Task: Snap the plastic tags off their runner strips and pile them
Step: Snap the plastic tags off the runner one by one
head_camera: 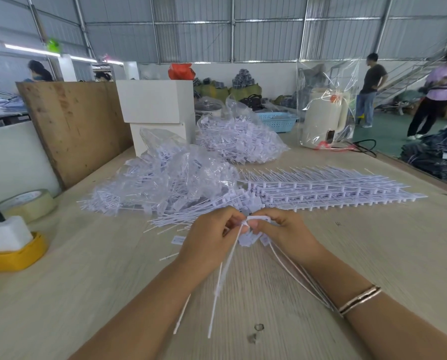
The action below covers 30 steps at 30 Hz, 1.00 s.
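Both hands meet at the table's middle over a small cluster of white plastic tags [248,239]. My left hand [212,235] pinches tags whose long thin tails [221,284] hang toward me. My right hand [284,229] grips a flat white tag head [260,219], with more tails [297,276] trailing under its wrist. Just behind the hands lies a stack of uncut runner strips [329,189], stretching to the right. Loose tags form a pile [175,216] left of the stack.
Two clear bags of tags [170,172] [239,136] lie behind, in front of white boxes [154,100]. A tape roll [27,203] and a yellow holder [11,255] sit at the left. A wrapped appliance [324,118], a blue basket [277,120] and people stand at the back.
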Tool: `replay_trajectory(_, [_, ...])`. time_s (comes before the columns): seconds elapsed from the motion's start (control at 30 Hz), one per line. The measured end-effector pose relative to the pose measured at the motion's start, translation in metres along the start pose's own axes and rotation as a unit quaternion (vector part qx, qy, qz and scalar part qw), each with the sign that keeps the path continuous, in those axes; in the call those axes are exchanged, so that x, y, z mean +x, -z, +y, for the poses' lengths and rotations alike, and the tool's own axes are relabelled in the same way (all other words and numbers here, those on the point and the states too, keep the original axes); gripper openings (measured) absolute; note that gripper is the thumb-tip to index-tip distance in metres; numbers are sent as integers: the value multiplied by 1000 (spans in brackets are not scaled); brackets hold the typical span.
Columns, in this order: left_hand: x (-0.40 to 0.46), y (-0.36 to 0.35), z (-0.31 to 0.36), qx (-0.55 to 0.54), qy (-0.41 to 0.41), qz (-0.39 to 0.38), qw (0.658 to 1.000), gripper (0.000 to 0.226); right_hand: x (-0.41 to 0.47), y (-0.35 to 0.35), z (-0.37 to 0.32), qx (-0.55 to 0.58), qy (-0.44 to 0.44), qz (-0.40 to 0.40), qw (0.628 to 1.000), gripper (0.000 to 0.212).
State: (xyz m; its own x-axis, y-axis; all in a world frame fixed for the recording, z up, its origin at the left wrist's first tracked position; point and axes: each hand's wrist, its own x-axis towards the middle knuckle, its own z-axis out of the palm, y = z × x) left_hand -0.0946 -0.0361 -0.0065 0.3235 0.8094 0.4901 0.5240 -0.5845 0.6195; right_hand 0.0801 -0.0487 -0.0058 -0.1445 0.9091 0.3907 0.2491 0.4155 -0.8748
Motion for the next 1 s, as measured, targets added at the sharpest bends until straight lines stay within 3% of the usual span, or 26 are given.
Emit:
replay_trajectory(0.13, [0, 2, 0, -41, 24, 21, 999, 7, 2, 9, 1, 55, -35, 52, 997, 14])
replay_trajectory(0.23, [-2, 1, -2, 1, -2, 11, 1000, 9, 2, 12, 8, -96, -39, 13, 994, 13])
replay_trajectory(0.33, [-4, 1, -3, 31, -9, -6, 999, 15, 4, 12, 15, -311, -20, 14, 950, 9])
replay_trajectory(0.4, [-4, 2, -3, 46, -4, -5, 999, 16, 4, 12, 15, -373, -19, 11, 928, 7])
replay_trajectory(0.5, [-5, 3, -4, 76, -11, -7, 997, 19, 5, 15, 19, -429, -41, -8, 902, 20])
replay_trajectory(0.57, [-5, 3, -3, 81, -18, -11, 996, 20, 6, 18, 18, -434, -44, 7, 900, 26])
replay_trajectory(0.73, [-3, 0, 0, 68, -36, -23, 997, 21, 3, 11, 11, -363, 21, 59, 930, 12])
replay_trajectory(0.87, [-4, -5, 3, 57, -51, 0, 997, 31, 2, -4, 1, -295, 12, 9, 955, 24])
replay_trajectory(1.0, [-5, -6, 5, 67, -54, -23, 996, 36, 2, -3, 0, -213, -13, -35, 976, 21])
